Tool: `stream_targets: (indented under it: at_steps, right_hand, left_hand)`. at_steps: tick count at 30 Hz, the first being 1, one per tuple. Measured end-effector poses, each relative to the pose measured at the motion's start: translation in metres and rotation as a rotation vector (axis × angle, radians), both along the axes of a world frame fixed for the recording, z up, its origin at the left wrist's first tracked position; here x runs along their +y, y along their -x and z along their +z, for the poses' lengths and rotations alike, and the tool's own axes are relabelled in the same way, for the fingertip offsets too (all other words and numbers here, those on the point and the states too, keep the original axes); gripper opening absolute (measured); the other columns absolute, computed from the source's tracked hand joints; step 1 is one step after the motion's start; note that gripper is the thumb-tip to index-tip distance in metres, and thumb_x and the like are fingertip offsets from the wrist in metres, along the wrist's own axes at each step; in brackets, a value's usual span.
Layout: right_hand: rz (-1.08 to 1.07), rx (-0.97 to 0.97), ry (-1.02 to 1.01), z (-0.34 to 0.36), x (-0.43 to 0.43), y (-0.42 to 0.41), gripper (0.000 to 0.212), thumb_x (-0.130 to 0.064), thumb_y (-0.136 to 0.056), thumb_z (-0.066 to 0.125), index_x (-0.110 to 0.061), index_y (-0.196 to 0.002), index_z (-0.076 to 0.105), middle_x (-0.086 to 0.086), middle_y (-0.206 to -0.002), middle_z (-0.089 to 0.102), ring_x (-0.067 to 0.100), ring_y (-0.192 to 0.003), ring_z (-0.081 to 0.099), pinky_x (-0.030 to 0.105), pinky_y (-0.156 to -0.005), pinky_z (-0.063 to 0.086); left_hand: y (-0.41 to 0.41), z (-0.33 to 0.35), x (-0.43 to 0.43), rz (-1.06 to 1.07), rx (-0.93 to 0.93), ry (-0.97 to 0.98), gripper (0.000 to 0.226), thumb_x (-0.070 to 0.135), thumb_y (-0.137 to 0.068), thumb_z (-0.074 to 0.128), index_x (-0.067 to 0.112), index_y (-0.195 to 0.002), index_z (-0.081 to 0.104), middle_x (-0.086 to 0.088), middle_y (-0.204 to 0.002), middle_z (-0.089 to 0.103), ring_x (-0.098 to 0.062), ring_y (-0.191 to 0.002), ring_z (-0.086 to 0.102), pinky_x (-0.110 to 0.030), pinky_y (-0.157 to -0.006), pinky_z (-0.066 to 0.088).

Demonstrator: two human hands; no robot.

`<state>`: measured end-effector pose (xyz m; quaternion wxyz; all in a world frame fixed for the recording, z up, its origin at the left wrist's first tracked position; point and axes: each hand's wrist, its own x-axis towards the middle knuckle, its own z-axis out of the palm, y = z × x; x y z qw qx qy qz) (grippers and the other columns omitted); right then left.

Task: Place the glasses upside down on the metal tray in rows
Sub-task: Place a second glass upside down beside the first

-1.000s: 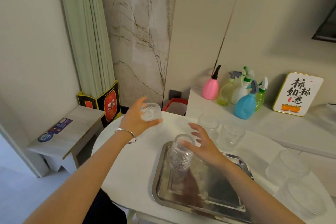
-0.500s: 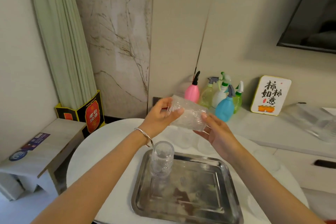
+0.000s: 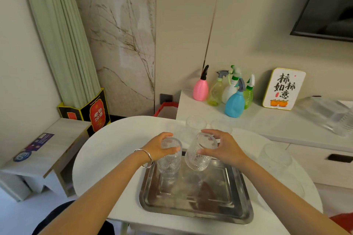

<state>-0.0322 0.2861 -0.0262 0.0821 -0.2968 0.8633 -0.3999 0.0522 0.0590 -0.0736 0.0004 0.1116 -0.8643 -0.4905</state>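
Observation:
A shiny metal tray (image 3: 198, 208) lies on the round white table (image 3: 114, 149). One ribbed glass (image 3: 169, 164) stands upside down at the tray's far left corner, and my left hand (image 3: 160, 149) grips its top. Beside it a second ribbed glass (image 3: 198, 158) is held tilted, base up, just above the tray by my right hand (image 3: 225, 149). Further clear glasses stand on the table behind the tray (image 3: 195, 123) and to the right (image 3: 277, 158).
Coloured spray bottles (image 3: 235, 103) and a framed sign (image 3: 283, 89) stand on the white counter at the back right. Clear plastic items (image 3: 342, 120) lie at the counter's far right. A low wooden stool (image 3: 45, 150) is left of the table.
The glass held up between both hands has come down to the tray in my right hand. My left hand has let go of it and dropped onto the upside-down glass.

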Motion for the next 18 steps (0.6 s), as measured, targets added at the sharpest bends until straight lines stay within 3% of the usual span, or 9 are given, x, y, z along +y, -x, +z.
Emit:
stream_targets:
  at_steps: [6,14,18]
  right_hand:
    - [0.098,-0.01,-0.09,-0.016,-0.008,-0.005,0.07,-0.039,-0.059,0.086,-0.028,-0.123,0.059,-0.007,-0.125,0.061,0.007,-0.109,0.054,0.02,-0.09,0.037]
    - [0.102,-0.028,-0.093,-0.025,-0.015,-0.005,0.068,-0.035,-0.061,0.086,-0.028,-0.123,0.059,-0.007,-0.125,0.059,0.007,-0.109,0.052,0.02,-0.091,0.035]
    - [0.112,-0.039,-0.09,-0.027,-0.017,-0.005,0.066,-0.033,-0.062,0.085,-0.03,-0.122,0.058,-0.013,-0.119,0.056,0.004,-0.106,0.05,0.01,-0.085,0.034]
  left_hand:
    - [0.0,-0.005,0.0,0.005,0.019,-0.014,0.048,0.038,-0.08,0.064,0.024,-0.122,0.045,-0.001,-0.129,0.051,-0.013,-0.108,0.046,-0.025,-0.09,0.039]
    - [-0.001,-0.006,0.0,0.003,0.025,-0.003,0.048,0.04,-0.081,0.062,0.027,-0.123,0.043,-0.002,-0.133,0.049,-0.011,-0.107,0.044,-0.024,-0.089,0.038]
    - [-0.001,-0.005,0.0,0.004,0.022,0.021,0.049,0.041,-0.082,0.06,0.027,-0.125,0.042,-0.002,-0.135,0.048,-0.013,-0.111,0.045,-0.028,-0.094,0.04]
